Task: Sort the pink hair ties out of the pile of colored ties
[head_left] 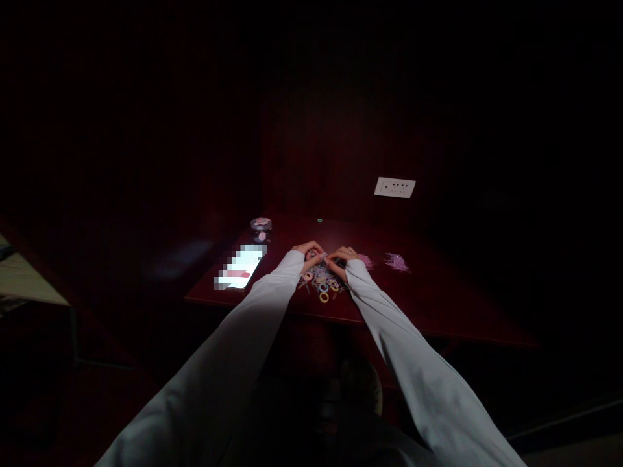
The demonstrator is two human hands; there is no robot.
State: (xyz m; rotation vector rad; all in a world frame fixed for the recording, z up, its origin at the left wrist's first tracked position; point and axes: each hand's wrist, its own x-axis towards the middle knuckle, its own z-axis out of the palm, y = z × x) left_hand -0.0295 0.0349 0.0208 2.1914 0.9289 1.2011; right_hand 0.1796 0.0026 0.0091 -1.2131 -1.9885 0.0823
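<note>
My left hand (307,251) and my right hand (342,255) meet above a mixed heap of small pieces on the dark red table. The fingertips of both are pinched together around something small and pale pinkish, too small to name. Beneath them spreads the heap (321,280), made of thin pale strips and little rings in several colours. A yellow ring (324,298) lies at its near edge. Just beyond my right hand is a small pink pile (366,261), partly hidden by that hand. Farther right lies a separate pile of pink-purple thin pieces (398,262).
On the left of the table (438,305) lies a lit phone (242,267), its screen blurred out. A clear jar (261,230) stands behind it. One small green ring (320,220) rests near the back wall, which carries a white socket plate (395,187).
</note>
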